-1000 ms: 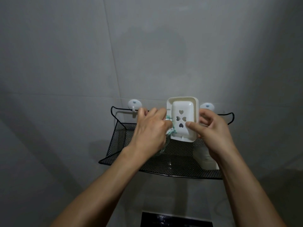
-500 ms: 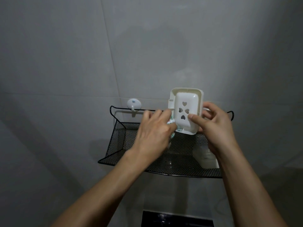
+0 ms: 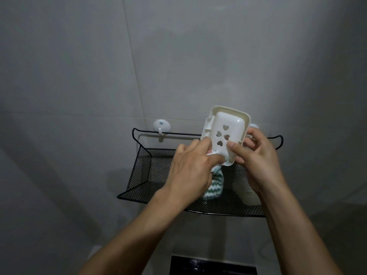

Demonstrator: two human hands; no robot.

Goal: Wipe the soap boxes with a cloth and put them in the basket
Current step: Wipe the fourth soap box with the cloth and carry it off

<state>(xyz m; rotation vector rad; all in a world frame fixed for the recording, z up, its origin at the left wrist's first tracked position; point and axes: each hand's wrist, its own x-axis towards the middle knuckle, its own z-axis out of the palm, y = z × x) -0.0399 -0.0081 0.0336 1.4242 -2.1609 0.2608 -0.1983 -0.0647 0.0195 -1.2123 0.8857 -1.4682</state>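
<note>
A white soap box (image 3: 228, 130) with heart-shaped holes is held tilted above the black mesh basket (image 3: 143, 171). My right hand (image 3: 258, 161) grips its right side, thumb on the front face. My left hand (image 3: 190, 169) holds a green-and-white striped cloth (image 3: 215, 185) bunched against the box's lower left edge; the cloth's tail hangs below my palm. Another white soap box (image 3: 249, 193) lies in the basket's right end, mostly hidden behind my right wrist.
The basket hangs on the grey tiled wall from white hooks (image 3: 161, 126). A dark rectangular object (image 3: 212, 265) sits at the bottom edge of the view below the basket.
The soap box has tilted clockwise and shifted slightly right. My left hand has slid the cloth down to the box's lower edge, and the cloth's tail now shows.
</note>
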